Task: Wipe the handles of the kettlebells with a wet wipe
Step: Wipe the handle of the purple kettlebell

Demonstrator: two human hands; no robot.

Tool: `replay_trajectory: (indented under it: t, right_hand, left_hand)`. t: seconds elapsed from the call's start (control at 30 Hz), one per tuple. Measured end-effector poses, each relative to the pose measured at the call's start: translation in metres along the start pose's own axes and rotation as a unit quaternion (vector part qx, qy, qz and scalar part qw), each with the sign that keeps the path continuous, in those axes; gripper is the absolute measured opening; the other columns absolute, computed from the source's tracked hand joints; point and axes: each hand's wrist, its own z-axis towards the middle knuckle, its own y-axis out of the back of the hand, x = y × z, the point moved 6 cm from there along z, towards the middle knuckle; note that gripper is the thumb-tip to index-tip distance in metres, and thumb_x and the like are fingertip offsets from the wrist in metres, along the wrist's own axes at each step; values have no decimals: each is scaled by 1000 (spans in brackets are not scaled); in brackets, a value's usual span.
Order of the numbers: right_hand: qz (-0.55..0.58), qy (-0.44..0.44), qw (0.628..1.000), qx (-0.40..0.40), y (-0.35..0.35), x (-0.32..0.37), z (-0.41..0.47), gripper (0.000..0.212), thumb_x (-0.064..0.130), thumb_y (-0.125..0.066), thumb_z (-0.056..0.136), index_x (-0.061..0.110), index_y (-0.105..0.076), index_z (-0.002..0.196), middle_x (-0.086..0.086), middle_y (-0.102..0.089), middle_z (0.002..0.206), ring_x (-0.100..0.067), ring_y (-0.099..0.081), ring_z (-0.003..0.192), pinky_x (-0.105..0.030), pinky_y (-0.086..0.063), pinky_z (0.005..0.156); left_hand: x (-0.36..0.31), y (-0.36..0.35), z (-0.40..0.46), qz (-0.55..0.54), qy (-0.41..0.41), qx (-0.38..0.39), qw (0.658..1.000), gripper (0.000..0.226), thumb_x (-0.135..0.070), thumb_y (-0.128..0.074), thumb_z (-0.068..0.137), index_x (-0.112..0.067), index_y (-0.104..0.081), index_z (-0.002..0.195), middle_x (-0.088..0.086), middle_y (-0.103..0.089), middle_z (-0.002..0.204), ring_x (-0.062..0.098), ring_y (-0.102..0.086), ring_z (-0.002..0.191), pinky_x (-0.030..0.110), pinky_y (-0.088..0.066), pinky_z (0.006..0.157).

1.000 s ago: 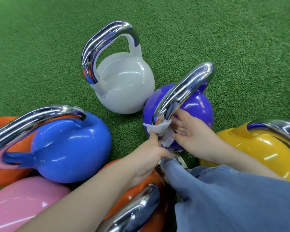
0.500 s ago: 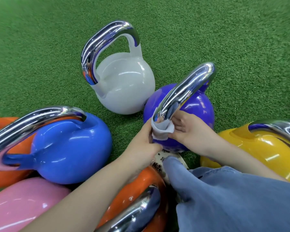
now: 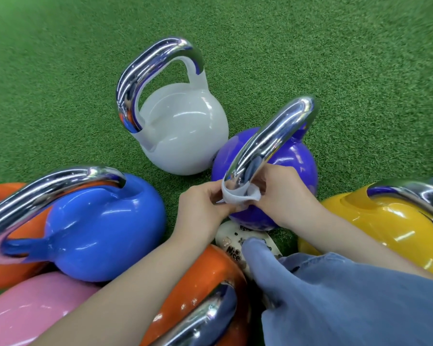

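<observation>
A purple kettlebell (image 3: 293,161) stands on green turf with its chrome handle (image 3: 273,138) arching toward me. A white wet wipe (image 3: 235,196) is wrapped round the near, lower end of that handle. My left hand (image 3: 203,211) pinches the wipe's left end. My right hand (image 3: 283,191) pinches its right end from the other side of the handle. Around it stand a white kettlebell (image 3: 185,136), a blue kettlebell (image 3: 103,228) and a yellow kettlebell (image 3: 385,223), each with a chrome handle.
An orange kettlebell (image 3: 203,283) and a pink kettlebell (image 3: 30,310) crowd the near left. A printed wipe packet (image 3: 231,243) lies under the purple bell, beside my blue denim knee (image 3: 348,303). Turf (image 3: 310,46) stretches beyond.
The wipe has gone from bunched at the handle's base to looped round it. Both hands have risen slightly and now pull its two ends.
</observation>
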Motion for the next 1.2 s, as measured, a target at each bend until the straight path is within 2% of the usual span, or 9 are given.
replay_trajectory:
  t: [0.1,0.2,0.37,0.53,0.7,0.8,0.9,1.0,1.2]
  right_hand:
    - [186,-39,982,4,-3,-14,0,31,-3,-72,69,21,-62,86,5,-70,88,4,-63,78,-7,-44,70]
    - [410,-70,909,18,-5,-22,-6,34,-11,-74,63,8,-67,90,-10,-74,89,-13,-69,82,-20,-53,79]
    - [598,-49,800,10,4,-15,-9,27,8,-65,65,1,-66,92,-10,-73,89,-18,-68,85,-27,-54,86]
    - [594,-71,800,52,-2,-17,-8,34,11,-66,68,0,-64,100,-12,-72,94,-18,-68,89,-28,-54,87]
    - [383,-72,920,31,3,-21,-7,25,10,-79,66,8,-69,88,-12,-73,90,-12,-65,82,-31,-51,85]
    - [304,-77,948,60,-7,-20,0,36,-6,-75,68,4,-66,101,-8,-73,94,-13,-69,90,-33,-53,88]
    - [344,-77,933,75,-13,-18,0,40,-16,-69,70,0,-63,106,-6,-72,99,-11,-69,90,-25,-56,80]
    - [425,-68,899,83,-11,-19,-2,36,-15,-67,72,2,-64,103,-11,-72,99,-17,-69,91,-29,-56,83]
    - [640,-55,761,88,1,-12,-3,35,1,-65,63,4,-60,98,-7,-72,87,-13,-69,78,-21,-56,72]
  left_hand:
    - [-10,5,-2,5,-32,-8,999,38,-1,-81,62,-29,-73,87,-18,-72,81,-4,-65,83,24,-54,82]
    - [-27,13,-5,-3,-74,-25,997,30,-12,-81,65,-35,-73,83,-20,-71,79,-2,-65,79,25,-55,78]
    - [-64,9,-3,28,-171,-59,983,23,-34,-63,75,-48,-62,93,-9,-71,82,-1,-48,66,26,-49,66]
    - [-49,6,7,15,-153,7,988,27,-48,-60,70,-42,-67,96,-15,-72,89,10,-62,83,40,-54,80]
    - [-22,2,9,-92,-85,74,989,38,-25,-76,59,-32,-67,96,-19,-71,86,-2,-62,86,15,-49,77]
    - [-3,-2,6,-62,-34,89,994,37,2,-79,62,-19,-69,90,-24,-69,73,-12,-61,77,6,-46,71]
    - [-2,-3,4,-8,-37,67,997,36,3,-75,65,-24,-68,88,-32,-64,65,-19,-58,71,1,-42,66]
    - [-6,0,4,-3,-47,45,998,36,4,-76,64,-26,-69,82,-26,-68,70,-15,-59,72,4,-43,67]
    - [-28,8,-1,1,-74,8,997,41,-3,-80,63,-38,-69,83,-24,-71,79,-7,-64,79,12,-49,73]
